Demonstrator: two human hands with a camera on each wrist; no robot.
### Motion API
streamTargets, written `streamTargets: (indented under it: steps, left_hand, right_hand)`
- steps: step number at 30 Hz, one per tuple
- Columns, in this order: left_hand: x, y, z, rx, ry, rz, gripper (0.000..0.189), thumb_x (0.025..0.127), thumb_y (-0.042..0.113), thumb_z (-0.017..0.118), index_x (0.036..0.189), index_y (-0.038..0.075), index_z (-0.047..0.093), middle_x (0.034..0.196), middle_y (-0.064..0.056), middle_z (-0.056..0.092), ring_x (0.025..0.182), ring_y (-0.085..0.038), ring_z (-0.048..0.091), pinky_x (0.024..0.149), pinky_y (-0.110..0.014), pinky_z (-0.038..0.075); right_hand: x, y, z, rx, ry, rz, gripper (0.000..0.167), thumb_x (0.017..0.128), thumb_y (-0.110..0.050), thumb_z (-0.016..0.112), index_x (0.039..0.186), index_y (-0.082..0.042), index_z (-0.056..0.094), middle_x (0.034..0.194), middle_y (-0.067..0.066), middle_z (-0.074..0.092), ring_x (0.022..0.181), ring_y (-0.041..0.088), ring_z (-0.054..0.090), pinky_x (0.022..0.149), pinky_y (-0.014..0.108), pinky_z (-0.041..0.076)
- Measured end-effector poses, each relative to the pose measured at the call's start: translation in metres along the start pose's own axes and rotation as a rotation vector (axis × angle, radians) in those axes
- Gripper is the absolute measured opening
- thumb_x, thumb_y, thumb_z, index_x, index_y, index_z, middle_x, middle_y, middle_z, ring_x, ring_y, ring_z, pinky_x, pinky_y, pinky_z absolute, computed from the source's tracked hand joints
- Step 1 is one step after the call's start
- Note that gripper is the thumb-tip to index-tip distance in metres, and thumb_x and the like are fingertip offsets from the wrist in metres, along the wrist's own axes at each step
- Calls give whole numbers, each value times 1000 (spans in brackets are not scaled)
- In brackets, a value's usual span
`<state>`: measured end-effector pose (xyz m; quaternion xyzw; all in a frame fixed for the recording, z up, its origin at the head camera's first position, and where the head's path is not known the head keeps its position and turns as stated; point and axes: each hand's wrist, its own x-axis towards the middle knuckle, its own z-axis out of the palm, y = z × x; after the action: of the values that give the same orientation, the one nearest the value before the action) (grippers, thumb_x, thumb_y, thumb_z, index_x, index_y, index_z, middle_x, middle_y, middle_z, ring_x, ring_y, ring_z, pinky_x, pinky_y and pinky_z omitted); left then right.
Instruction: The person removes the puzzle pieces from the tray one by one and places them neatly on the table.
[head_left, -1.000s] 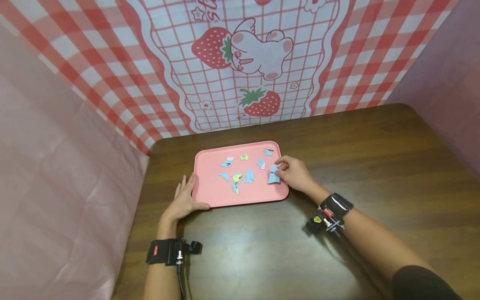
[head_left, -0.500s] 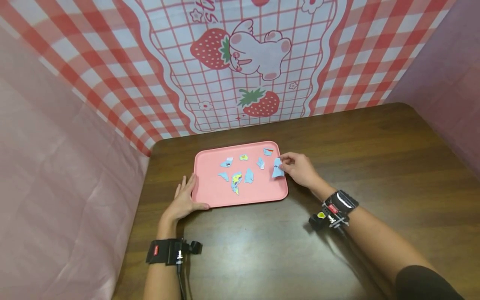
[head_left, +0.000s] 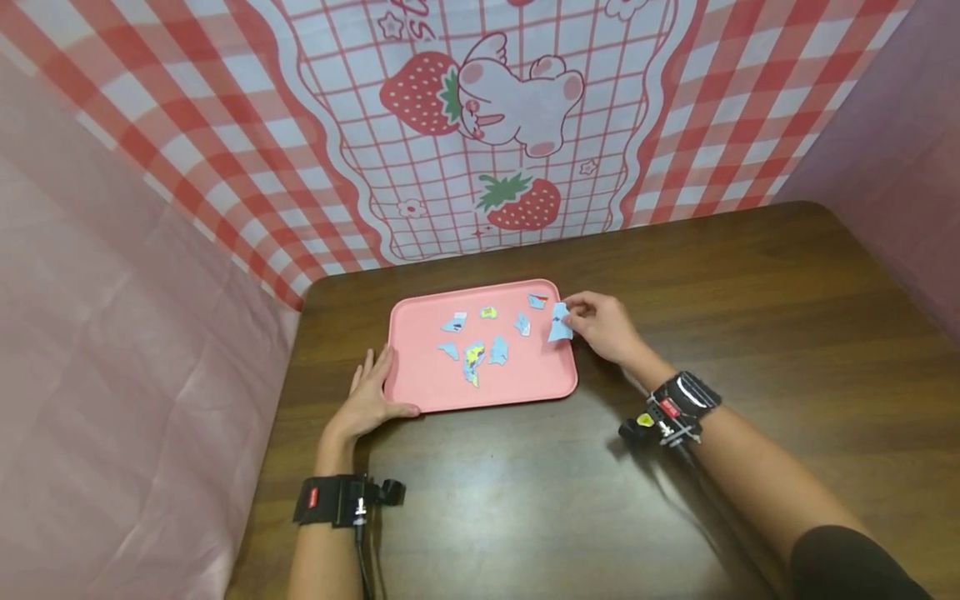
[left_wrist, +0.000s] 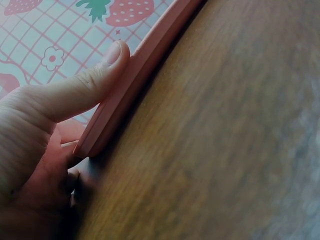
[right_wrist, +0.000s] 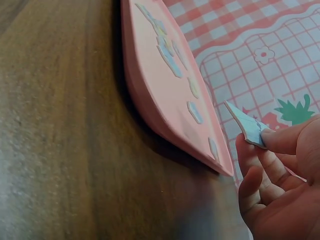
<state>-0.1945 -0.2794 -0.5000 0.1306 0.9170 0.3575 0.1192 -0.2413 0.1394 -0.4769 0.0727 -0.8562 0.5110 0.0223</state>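
Left hand [head_left: 367, 398]: spread wide around the near-left corner of the pink tray [head_left: 420, 383]; uneven pressure here could skew the tray and shift its loose pieces [head_left: 498, 351]. Right hand [head_left: 607, 329]: pinches the blue piece [head_left: 559, 323], raised by the tray's right rim; if the pinch slackens, it could fall onto the bench [head_left: 480, 500]. Far-right corner piece [head_left: 537, 301]: a low sweep could dislodge it.

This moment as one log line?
left hand: touches pink tray at corner | right hand: pinches light-blue piece, clear of tray | other pieces: on tray
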Motion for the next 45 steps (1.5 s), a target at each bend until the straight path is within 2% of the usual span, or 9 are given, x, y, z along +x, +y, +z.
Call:
streamTargets:
  steps: [16,26,37,45]
  left_hand:
    - [5,2,-2,18,-5,10,127,71,47,90,160,0,13,168,-16,6,152,-39,-12,119,-56,-9]
    - [4,2,-2,19,-8,5,126,71,46,90,160,0,13,168,-15,6,153,-38,-12,119,-55,-9]
    - [3,-1,0,9,-13,-10,129,70,50,89,161,1,12,168,-15,6,153,-36,-12,119,-54,-9]
    - [1,-1,0,20,-14,-7,128,71,49,89,160,-1,12,168,-16,6,153,-38,-11,120,-54,-9]
  right_hand:
    - [13,3,-14,-41,39,3,25,92,-3,69,115,8,69,93,18,69,76,15,62,61,18,46]
    - [18,4,-19,-52,44,23,27,93,-4,67,118,7,69,96,19,69,85,23,65,64,18,46]
    - [23,16,-26,-91,90,14,26,91,-2,66,115,9,70,93,20,68,80,18,61,65,17,44]
    - [27,26,-29,-95,86,72,27,93,-5,65,117,8,69,99,22,70,87,21,64,69,18,45]
